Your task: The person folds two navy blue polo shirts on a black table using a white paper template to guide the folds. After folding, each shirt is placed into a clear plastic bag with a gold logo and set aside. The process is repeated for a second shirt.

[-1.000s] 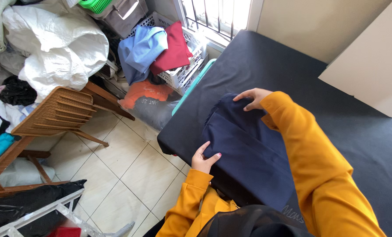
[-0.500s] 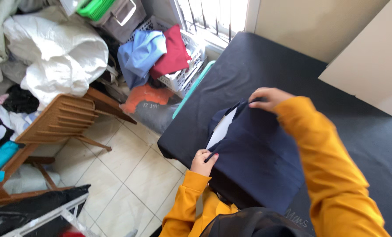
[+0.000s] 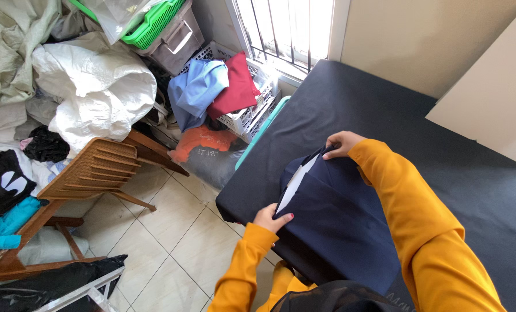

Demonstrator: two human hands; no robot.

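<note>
A dark navy garment [image 3: 339, 225] lies folded on the near corner of a black-covered bed [image 3: 385, 115]. Its left edge is lifted, and a pale lining strip [image 3: 292, 188] shows underneath. My left hand [image 3: 269, 218] pinches the garment's near left edge at the bed's side. My right hand [image 3: 340, 143] grips the far edge of the same fold, the yellow sleeve stretching over the cloth. Both hands hold the flap raised a little above the layers below.
A white crate [image 3: 247, 110] with blue and red clothes stands by the barred window. An orange cloth [image 3: 203, 141] lies on the floor below it. A wooden slatted chair [image 3: 90, 173], white sacks [image 3: 96, 86] and a green basket [image 3: 154, 26] crowd the left.
My right hand has pulled the garment's far edge up and over toward the left, opening a fold that shows pale lining. My left hand stays at the near edge.
</note>
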